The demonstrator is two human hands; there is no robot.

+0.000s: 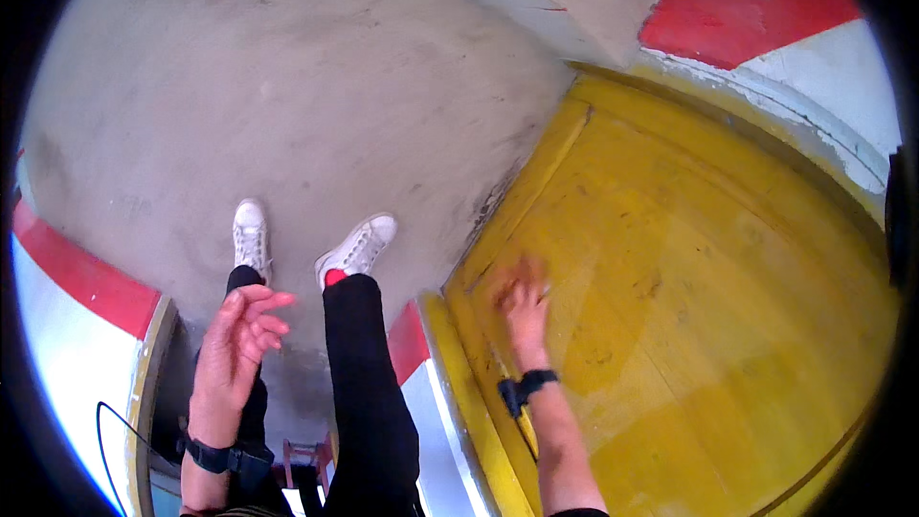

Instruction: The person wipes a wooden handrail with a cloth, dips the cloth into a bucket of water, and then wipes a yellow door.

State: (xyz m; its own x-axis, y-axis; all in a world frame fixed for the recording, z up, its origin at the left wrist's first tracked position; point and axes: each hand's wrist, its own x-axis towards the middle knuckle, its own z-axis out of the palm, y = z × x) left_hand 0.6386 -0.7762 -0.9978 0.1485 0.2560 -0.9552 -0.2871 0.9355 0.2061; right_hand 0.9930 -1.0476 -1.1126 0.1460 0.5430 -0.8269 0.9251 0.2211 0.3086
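Observation:
My left hand (244, 340) hangs in front of my legs with its fingers loosely bent and apart, and nothing lies in it. My right hand (524, 302) is over the left part of a large yellow panel (661, 325) that looks like a door. Motion smears its fingers, so I cannot tell whether they touch the panel or hold anything. Each wrist wears a dark band, the left one (212, 457) and the right one (526, 385). The panel has a raised border and scuffed paint.
Grey concrete floor (316, 77) stretches ahead, under my white shoes (359, 247). A red-and-white wall (91, 273) stands at left, with a thin black cable (100, 431) near it. Another red-and-white wall part (407, 340) adjoins the panel, and more painted wall (737, 14) rises at far right.

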